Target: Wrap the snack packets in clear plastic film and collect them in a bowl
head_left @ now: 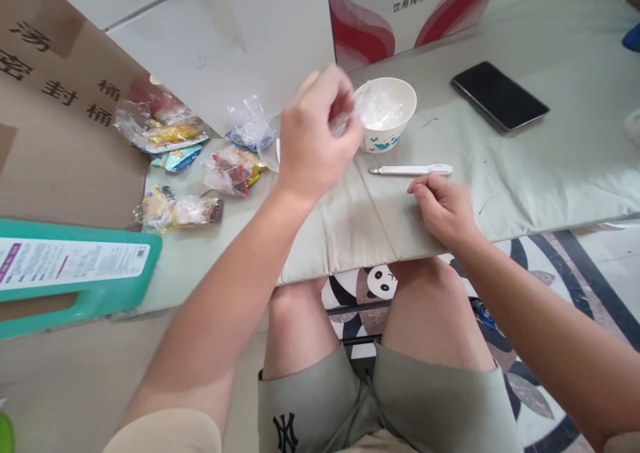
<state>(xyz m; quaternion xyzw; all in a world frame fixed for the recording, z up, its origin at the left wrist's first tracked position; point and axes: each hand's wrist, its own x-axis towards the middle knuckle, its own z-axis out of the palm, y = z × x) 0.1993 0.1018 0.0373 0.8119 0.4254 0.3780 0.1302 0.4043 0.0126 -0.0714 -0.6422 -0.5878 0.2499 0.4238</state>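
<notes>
Fingers of the left hand (315, 139) pinch clear plastic wrap (350, 114) beside the paper bowl (387, 116); right hand (443, 209) rests curled, empty.

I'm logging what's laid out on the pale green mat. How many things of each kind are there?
Clear plastic snack packets: 5 at least, overlapping
White paper bowl: 1
White pen-shaped tool: 1
Black smartphone: 1
Total: 8
Left hand pinches clear plastic; right hand rests nearby.

A single head-worn camera looks forward and steeply down, close over the person's lap and the padded surface (525, 173) ahead.
</notes>
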